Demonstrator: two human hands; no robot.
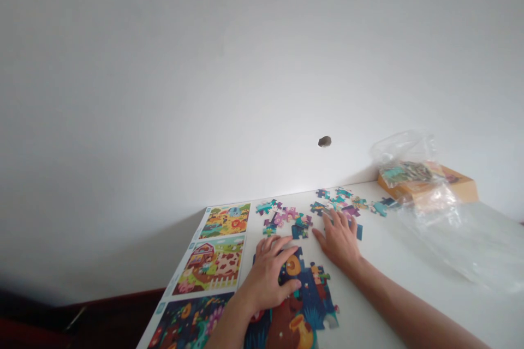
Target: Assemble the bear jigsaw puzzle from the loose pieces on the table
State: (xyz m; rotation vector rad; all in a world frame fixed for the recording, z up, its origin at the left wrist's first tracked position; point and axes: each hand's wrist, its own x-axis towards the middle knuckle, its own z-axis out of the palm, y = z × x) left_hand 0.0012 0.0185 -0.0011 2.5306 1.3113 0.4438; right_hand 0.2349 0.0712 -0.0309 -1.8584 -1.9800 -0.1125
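Note:
My left hand (272,270) lies over the upper left of a partly joined jigsaw puzzle (313,289), fingers spread. Dark blue night colours and a brown figure show on that puzzle. Farther off and to the right, my right hand (341,237) rests with fingers apart among loose puzzle pieces (351,210). One dark blue piece (359,232) pokes out beside its fingers; part of it is hidden. Between the hands and the wall lies another group of loose pieces (282,217), pink, teal and dark blue.
Along the table's left edge lies a picture sheet (216,264) with several scenes. An orange box (462,185) stands at the back right, under clear plastic bags (413,172) that hold more pieces. The white table (442,289) meets a wall with a hole (325,142).

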